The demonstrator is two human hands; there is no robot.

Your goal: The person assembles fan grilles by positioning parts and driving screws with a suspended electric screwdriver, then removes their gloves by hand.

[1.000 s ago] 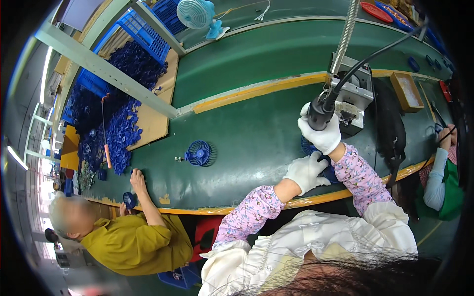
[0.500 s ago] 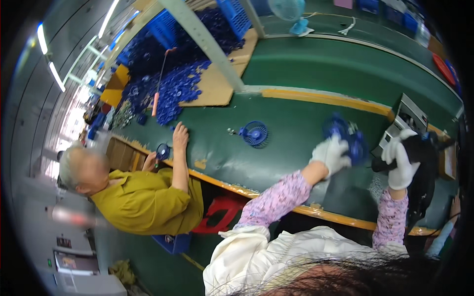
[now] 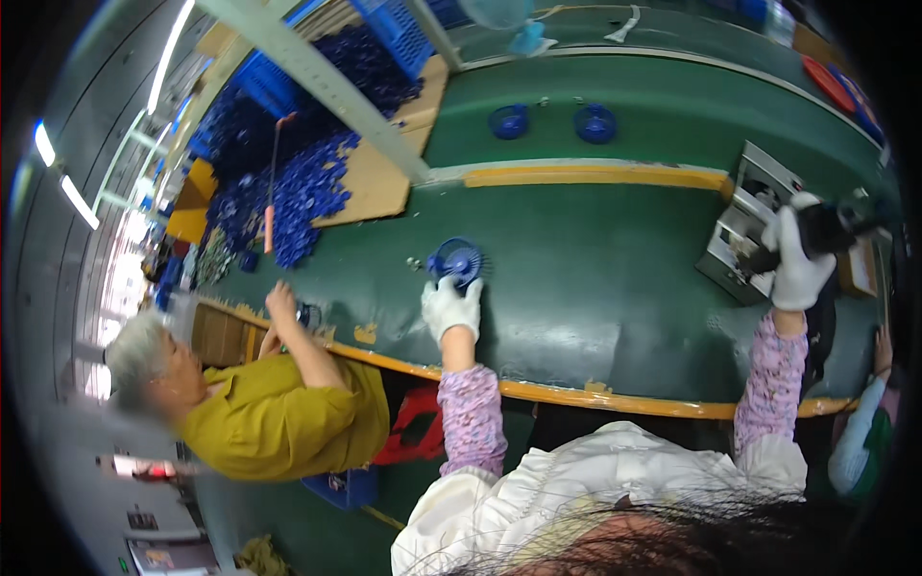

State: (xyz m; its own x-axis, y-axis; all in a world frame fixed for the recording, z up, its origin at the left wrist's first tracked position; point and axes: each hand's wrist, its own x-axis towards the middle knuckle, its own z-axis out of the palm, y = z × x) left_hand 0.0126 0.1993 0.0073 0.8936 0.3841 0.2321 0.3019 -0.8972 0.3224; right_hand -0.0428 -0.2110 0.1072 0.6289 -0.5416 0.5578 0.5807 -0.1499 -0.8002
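Observation:
My left hand (image 3: 451,309), in a white glove, reaches to a small blue fan part (image 3: 455,255) with a round grille, lying on the green bench. Its fingers close over the near rim. Small metal-coloured pieces (image 3: 413,263) lie just left of the fan. At the right, my right hand (image 3: 799,261), also gloved in white, is wrapped round a black hand tool (image 3: 824,228) whose exact kind I cannot make out. That hand is beside a metal box-like fixture (image 3: 725,252) with an open top and a dark inside.
Two blue fan parts (image 3: 595,124) rest on the green belt (image 3: 653,91) behind a yellow-edged rail (image 3: 595,176). Left, a person in an olive shirt (image 3: 288,413) works at the bench beside a heap of blue parts (image 3: 279,211). A pink-handled screwdriver (image 3: 269,230) hangs there.
My left hand has swung left from near the fixture to the fan on the bench; the blurred blue parts are gone from it. Two blue parts now show on the belt. The view has shifted.

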